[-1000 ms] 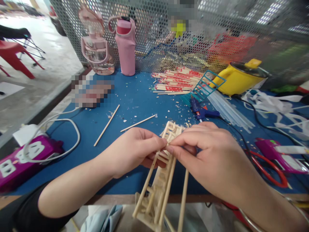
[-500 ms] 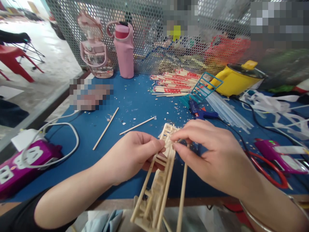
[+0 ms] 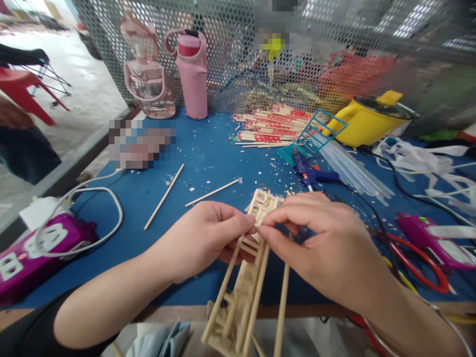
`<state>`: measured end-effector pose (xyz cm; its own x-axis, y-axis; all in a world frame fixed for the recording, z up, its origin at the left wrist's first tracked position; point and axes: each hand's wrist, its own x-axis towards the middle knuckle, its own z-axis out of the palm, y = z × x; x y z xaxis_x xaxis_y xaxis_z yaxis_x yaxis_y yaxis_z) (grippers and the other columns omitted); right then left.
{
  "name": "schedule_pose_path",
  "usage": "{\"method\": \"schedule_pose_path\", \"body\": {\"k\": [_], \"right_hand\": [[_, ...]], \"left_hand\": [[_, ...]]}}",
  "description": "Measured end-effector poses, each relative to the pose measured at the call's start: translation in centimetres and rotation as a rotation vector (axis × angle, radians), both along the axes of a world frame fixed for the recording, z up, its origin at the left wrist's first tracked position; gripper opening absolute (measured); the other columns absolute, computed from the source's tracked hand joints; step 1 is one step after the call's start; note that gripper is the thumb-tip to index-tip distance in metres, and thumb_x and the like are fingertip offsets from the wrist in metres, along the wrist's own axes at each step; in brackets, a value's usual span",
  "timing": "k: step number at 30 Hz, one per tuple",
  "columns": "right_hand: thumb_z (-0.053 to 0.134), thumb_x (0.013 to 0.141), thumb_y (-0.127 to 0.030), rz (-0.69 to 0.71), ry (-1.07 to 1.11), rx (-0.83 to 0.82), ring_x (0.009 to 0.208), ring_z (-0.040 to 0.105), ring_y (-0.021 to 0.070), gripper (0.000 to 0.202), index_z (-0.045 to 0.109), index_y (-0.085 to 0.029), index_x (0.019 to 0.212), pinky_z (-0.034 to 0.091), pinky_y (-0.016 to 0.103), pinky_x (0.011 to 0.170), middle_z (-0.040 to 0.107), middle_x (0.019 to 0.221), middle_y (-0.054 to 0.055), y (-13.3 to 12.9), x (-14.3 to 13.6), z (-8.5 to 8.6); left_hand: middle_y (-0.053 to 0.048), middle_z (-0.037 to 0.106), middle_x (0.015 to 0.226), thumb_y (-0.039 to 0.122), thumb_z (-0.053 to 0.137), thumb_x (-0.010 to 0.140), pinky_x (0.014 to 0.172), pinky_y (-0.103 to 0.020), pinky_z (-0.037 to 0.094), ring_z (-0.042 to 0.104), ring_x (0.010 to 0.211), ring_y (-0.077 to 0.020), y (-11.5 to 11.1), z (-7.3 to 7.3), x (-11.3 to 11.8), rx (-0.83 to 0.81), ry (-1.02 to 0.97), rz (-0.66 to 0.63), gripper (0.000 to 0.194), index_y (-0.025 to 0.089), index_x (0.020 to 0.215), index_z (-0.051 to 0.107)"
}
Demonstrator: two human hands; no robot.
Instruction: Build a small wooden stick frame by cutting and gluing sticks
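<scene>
A long frame of pale wooden sticks point(image 3: 247, 282) slants from the middle of the view down past the table's front edge. My left hand point(image 3: 211, 238) is closed around its left side, thumb on top and fingers beneath. On the right, my right hand point(image 3: 316, 233) has thumb and forefinger pinched together over the frame's upper part, close to the left fingertips. Whatever lies between those right fingertips is too small to make out. Two loose sticks, one longer point(image 3: 164, 197) and one shorter point(image 3: 211, 193), lie on the blue tabletop left of the frame.
A blue glue gun point(image 3: 312, 171), clear glue sticks point(image 3: 355, 168) and a yellow pot point(image 3: 368, 121) stand back right. Wrapped sticks point(image 3: 273, 124) lie behind. Pink bottles point(image 3: 192, 79) stand back left. Purple power strips point(image 3: 48, 258) flank the hands; red-handled pliers point(image 3: 420, 263) lie right.
My right hand's fingertips have moved slightly left and down, nearer the left fingertips. My left hand keeps its hold on the frame. Someone's hand and dark clothing have come further into view at the far left.
</scene>
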<state>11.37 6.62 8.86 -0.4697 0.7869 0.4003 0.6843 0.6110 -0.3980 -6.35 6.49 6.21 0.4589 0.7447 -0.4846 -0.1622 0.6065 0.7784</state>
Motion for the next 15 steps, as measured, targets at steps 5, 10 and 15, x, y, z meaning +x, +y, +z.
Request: {"method": "schedule_pose_path", "body": {"k": [5, 10, 15], "right_hand": [[0.070, 0.074, -0.017, 0.009, -0.006, -0.020, 0.060, 0.052, 0.0089, 0.008, 0.068, -0.021, 0.068, 0.036, 0.027, 0.066, 0.062, 0.061, -0.006, -0.18, 0.18, 0.06], [0.069, 0.076, -0.017, 0.013, -0.004, -0.027, 0.061, 0.053, 0.0095, 0.008, 0.068, -0.021, 0.069, 0.036, 0.028, 0.066, 0.063, 0.062, -0.006, -0.07, 0.12, 0.08], [0.068, 0.076, -0.017, 0.014, 0.001, -0.031, 0.062, 0.054, 0.0105, 0.008, 0.067, -0.021, 0.069, 0.037, 0.029, 0.067, 0.064, 0.064, -0.005, 0.09, 0.13, -0.01]], "left_hand": [[-0.005, 0.069, 0.066, 0.040, 0.054, 0.084, 0.055, -0.020, 0.050, 0.066, 0.059, -0.0136, 0.02, 0.09, -0.46, 0.055, 0.078, -0.060, 0.032, 0.013, 0.071, 0.068], [-0.003, 0.067, 0.064, 0.040, 0.058, 0.080, 0.051, -0.020, 0.049, 0.064, 0.055, -0.0123, 0.08, 0.41, -0.54, 0.117, 0.219, -0.021, 0.029, 0.014, 0.072, 0.066], [0.001, 0.062, 0.056, 0.034, 0.059, 0.078, 0.049, -0.018, 0.049, 0.061, 0.051, -0.0111, 0.34, 0.39, -0.41, 0.186, 0.278, -0.026, 0.021, 0.015, 0.069, 0.066]]}}
